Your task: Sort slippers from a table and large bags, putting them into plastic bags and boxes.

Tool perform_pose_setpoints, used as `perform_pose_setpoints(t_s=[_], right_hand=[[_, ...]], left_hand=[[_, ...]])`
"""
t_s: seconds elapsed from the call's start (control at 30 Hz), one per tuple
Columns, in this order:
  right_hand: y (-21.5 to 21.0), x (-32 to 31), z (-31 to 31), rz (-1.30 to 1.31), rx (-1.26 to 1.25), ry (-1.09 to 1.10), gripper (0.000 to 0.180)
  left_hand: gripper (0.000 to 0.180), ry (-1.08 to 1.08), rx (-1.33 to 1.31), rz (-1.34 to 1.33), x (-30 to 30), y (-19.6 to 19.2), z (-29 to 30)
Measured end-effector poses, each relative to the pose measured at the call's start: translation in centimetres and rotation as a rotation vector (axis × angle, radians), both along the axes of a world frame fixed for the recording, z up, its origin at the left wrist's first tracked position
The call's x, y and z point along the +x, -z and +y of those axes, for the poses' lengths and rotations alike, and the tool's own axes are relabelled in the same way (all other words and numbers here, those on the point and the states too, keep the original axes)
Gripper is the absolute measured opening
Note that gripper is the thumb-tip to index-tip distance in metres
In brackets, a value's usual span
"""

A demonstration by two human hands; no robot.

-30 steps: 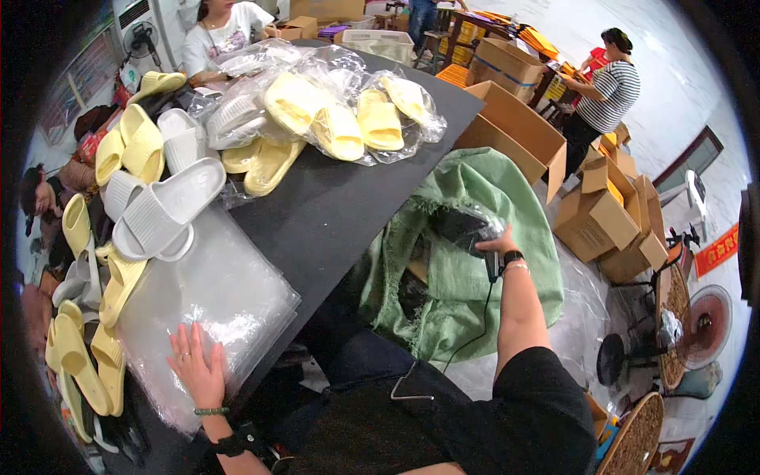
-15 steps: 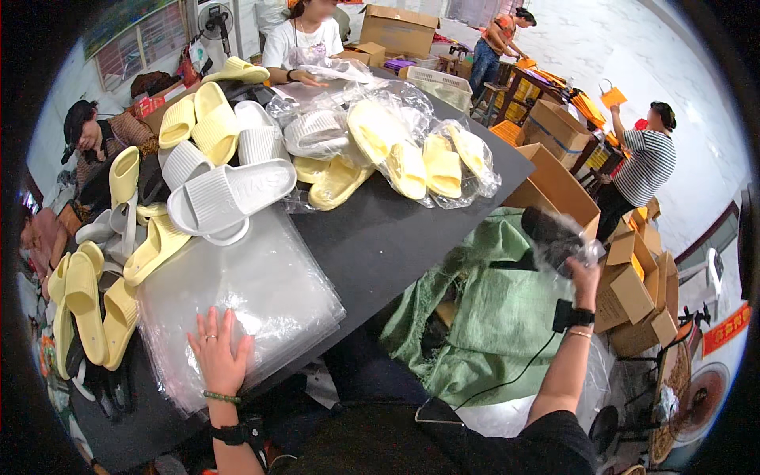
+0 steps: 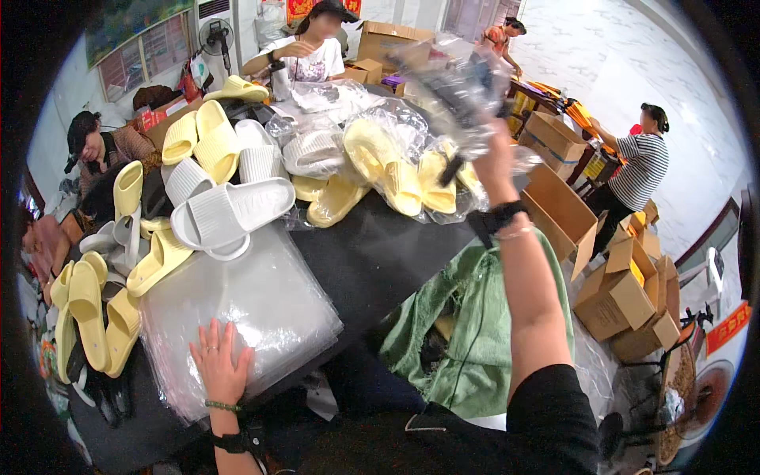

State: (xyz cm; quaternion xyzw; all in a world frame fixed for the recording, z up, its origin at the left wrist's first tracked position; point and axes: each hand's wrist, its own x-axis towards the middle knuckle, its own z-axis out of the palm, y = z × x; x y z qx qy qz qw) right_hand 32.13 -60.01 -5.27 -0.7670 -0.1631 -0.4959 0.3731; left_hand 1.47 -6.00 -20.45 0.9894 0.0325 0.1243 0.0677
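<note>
My left hand (image 3: 222,364) lies flat with its fingers spread on a stack of clear plastic bags (image 3: 261,289) on the dark table. Raised over the table's far right edge, my right hand (image 3: 495,162) grips a clear plastic bag with dark contents (image 3: 463,87); motion smears it, and I cannot make out the shape inside. Just past the stack rests a loose grey slipper (image 3: 233,210). Bagged yellow slippers (image 3: 404,182) lie beneath and beside the raised bag. More loose yellow slippers (image 3: 87,305) are heaped along the table's left side.
A green woven sack (image 3: 491,332) stands right of the table, close to my right arm. Beyond it are an open cardboard box (image 3: 558,202) and several more cartons (image 3: 625,293). Across the table sits a person in a white shirt (image 3: 321,59); others are around the room.
My right hand has swung up and leftward from above the green sack to over the table, carrying the bag. My left hand stays on the stack. The person opposite has raised an arm.
</note>
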Motion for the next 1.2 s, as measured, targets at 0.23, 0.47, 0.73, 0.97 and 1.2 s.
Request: perform_pose_setpoints(t_s=[0.23, 0.47, 0.73, 0.97, 1.2], right_hand=[[6.1, 1.2, 8.9, 0.678, -0.834, 0.211, 0.111], [1.2, -4.5, 8.8, 0.428, -0.789, 0.09, 0.118], [8.0, -13.6, -0.6, 0.159, -0.271, 0.147, 0.039], [6.0, -12.2, -1.2, 0.189, -0.428, 0.3, 0.066], [0.4, -1.0, 3.9, 0.356, -0.563, 0.413, 0.137]], left_hand=[[0.061, -0.023, 0.007, 0.003, -0.8, 0.0, 0.1], [0.06, -0.012, 0.012, 0.022, -0.8, -0.1, 0.0], [0.06, -0.006, 0.033, 0.049, 0.4, 0.2, -0.3], [0.061, -0.011, 0.043, 0.053, -0.1, 0.1, 0.1], [0.059, -0.024, 0.005, 0.037, -0.5, -0.2, 0.1]])
